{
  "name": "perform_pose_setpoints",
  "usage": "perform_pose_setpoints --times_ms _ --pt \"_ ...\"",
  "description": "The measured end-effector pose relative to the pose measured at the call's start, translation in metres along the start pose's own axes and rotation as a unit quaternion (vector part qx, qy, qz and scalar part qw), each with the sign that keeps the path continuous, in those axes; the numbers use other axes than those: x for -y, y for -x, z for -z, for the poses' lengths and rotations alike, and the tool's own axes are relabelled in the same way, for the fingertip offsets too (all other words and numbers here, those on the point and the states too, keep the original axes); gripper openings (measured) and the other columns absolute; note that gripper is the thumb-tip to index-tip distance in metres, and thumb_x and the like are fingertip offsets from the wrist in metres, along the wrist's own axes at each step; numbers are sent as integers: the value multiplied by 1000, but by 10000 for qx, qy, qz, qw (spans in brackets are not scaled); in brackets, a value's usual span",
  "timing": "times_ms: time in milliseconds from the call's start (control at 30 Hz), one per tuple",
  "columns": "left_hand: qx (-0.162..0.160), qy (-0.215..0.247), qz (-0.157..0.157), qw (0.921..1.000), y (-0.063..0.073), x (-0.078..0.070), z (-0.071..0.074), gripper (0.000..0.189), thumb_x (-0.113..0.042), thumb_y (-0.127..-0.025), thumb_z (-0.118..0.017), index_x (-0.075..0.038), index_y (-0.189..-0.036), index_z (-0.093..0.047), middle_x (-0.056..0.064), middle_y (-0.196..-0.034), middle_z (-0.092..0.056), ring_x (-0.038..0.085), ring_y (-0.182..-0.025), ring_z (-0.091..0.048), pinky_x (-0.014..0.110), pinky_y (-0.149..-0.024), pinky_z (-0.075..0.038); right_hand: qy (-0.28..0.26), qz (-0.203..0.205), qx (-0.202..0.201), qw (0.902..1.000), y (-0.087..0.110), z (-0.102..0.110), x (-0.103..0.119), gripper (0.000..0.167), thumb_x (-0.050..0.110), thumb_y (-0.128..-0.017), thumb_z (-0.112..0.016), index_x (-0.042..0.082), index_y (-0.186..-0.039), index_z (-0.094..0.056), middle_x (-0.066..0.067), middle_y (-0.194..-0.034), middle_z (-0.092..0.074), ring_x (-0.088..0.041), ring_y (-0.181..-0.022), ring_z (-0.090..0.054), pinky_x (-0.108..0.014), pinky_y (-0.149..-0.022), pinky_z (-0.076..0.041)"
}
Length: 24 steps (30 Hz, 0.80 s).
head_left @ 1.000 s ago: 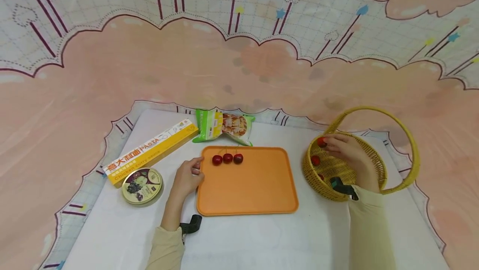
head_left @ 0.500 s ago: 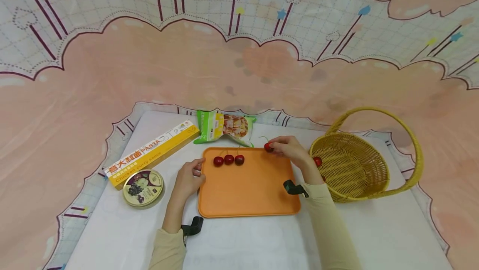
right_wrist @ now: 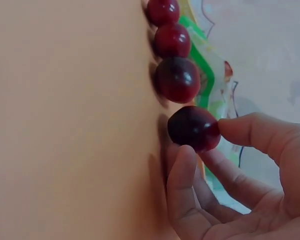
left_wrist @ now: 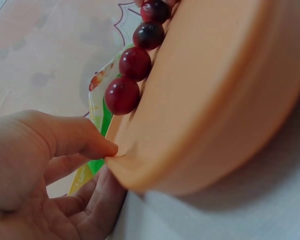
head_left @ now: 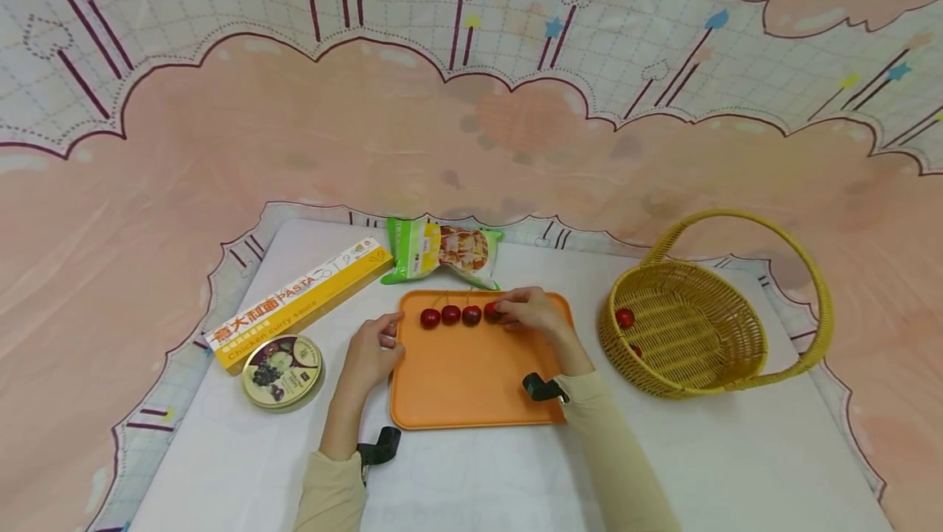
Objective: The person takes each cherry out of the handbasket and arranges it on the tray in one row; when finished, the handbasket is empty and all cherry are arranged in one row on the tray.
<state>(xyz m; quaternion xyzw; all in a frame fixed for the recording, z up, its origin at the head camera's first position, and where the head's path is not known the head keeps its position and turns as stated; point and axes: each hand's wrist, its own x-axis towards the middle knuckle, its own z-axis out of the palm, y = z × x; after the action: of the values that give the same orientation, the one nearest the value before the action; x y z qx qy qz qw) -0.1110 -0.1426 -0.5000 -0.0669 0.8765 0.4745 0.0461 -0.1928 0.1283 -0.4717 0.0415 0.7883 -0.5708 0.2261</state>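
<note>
An orange tray lies flat, and three dark red cherries sit in a row along its far edge. My right hand pinches another cherry between thumb and fingers at the right end of that row. In the right wrist view a narrow gap separates it from the neighbouring cherry. My left hand grips the tray's left rim, the thumb on top and other fingers under the corner.
A yellow wicker basket with a tall handle stands at right, cherries inside. A pasta box and a round tin lie at left. A green snack bag lies behind the tray.
My right hand has carried a cherry from the basket leftward to the tray, beside the row. The left hand has stayed at the tray's rim.
</note>
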Motion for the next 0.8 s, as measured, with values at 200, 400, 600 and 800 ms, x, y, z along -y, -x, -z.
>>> perform_pose_setpoints --times_ms 200,400,600,800 --pt "13 -12 31 10000 0 0 0 52 0 -81 -65 -3 -133 -60 14 -102 -56 23 -87 -59 34 -75 -51 46 -108 -157 9998 0 -2 -1 26 6 -95 -61 -11 -114 -65 -17 -99 -70 -13 -69 -66 -27 -66 -57" --pt "12 -20 23 10000 -1 1 -1 52 1 -81 -65 -4 -133 -60 13 -102 -55 22 -87 -58 34 -75 -51 238 14 60 9997 2 0 -2 27 7 -96 -59 -11 -115 -65 -13 -91 -70 -13 -69 -66 -27 -69 -57" --pt "6 -19 34 10000 -2 1 -1 52 0 -82 -65 -5 -134 -60 13 -103 -55 22 -87 -57 33 -76 -50 347 19 76 9994 2 1 -1 28 9 -98 -56 -11 -117 -64 -14 -88 -69 -14 -70 -64 -28 -70 -57" --pt "4 -13 30 10000 -1 1 0 52 0 -82 -65 -5 -134 -60 13 -102 -55 22 -87 -57 32 -76 -50 336 101 -95 9993 1 3 -5 28 12 -96 -61 -10 -114 -66 -14 -89 -70 -16 -73 -65 -30 -71 -58"
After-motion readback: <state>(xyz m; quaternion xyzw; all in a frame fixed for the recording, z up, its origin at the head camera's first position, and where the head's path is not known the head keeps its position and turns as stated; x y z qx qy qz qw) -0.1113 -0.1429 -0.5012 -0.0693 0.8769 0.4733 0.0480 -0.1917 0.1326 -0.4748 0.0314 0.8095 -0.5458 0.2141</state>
